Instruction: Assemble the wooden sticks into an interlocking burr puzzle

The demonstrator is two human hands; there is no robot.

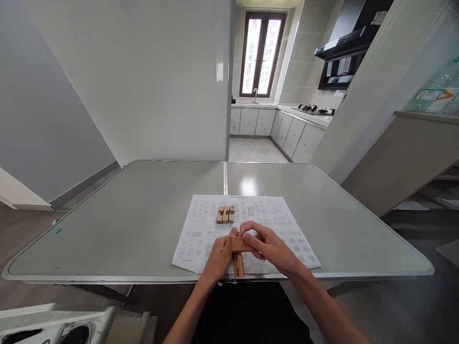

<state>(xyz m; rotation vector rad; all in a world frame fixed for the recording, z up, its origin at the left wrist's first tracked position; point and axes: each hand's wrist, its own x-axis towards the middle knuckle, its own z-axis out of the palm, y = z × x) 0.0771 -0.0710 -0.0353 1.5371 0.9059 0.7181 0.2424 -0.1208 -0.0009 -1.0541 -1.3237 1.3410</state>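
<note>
Two joined wooden puzzle pieces are held over the near edge of the paper sheet (pixel 287 215). One wooden block (pixel 238 244) lies crosswise between my hands. A second wooden block (pixel 238 267) points from it toward my body and has a dark mark on its end. My left hand (pixel 219 257) is closed on the left side of the pieces. With thumb and fingers, my right hand (pixel 267 244) pinches the crosswise block's right end, partly covering it. Just beyond my hands, several notched wooden pieces (pixel 225 215) sit side by side on the sheet.
The sheet carries printed line diagrams and lies on a grey folding table (pixel 107 224) with a centre seam (pixel 225 179). A small teal object (pixel 56 231) rests near the table's left edge. Plastic bottles (pixel 435 93) stand on a shelf at the right.
</note>
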